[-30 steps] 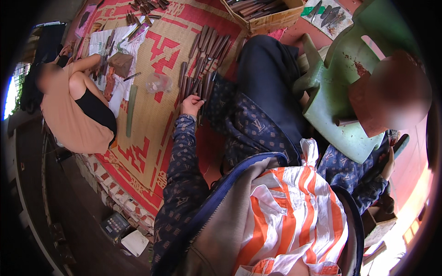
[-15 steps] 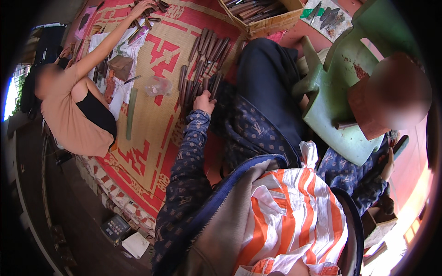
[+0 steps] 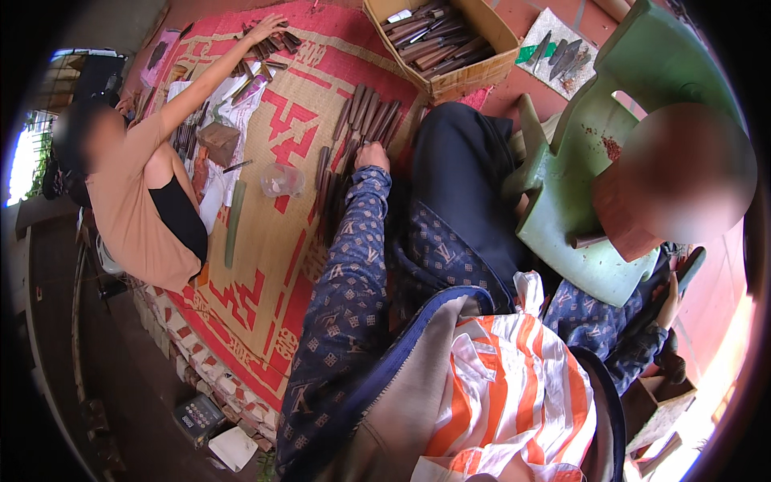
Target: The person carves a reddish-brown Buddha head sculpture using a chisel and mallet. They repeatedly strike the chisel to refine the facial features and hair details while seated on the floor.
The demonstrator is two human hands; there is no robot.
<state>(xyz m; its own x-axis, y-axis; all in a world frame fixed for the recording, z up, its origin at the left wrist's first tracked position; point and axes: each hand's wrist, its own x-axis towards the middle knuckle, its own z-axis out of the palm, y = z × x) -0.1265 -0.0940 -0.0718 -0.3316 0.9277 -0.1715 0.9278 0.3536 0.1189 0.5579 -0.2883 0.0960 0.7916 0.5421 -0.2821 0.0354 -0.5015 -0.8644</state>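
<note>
My left hand (image 3: 372,157) reaches down into the rows of dark brown stick-like handles (image 3: 365,112) on the mat. Its fingers are bent and closed among them; whatever lies inside the grip is hidden. To the lower right, my right hand (image 3: 668,304) is beside a long dark green piece with a rounded end (image 3: 691,269). It seems to touch that piece, but its fingers are too small and shadowed to read. A green plastic chair (image 3: 554,217) stands between my hands, bearing a reddish-brown block (image 3: 622,213), partly blurred, and a short brown stick (image 3: 590,239).
A cardboard box (image 3: 474,76) full of similar handles sits ahead. Dark blades (image 3: 566,58) lie on a pale board beyond the chair. On the left, another person (image 3: 136,201) squats, an arm stretched over more handles. A clear plastic tub (image 3: 281,181) rests on the red-patterned mat (image 3: 249,217).
My left hand has moved forward and slightly right over the handles; the stick ends that stood out beside its fingers are now covered. The view has shifted a little.
</note>
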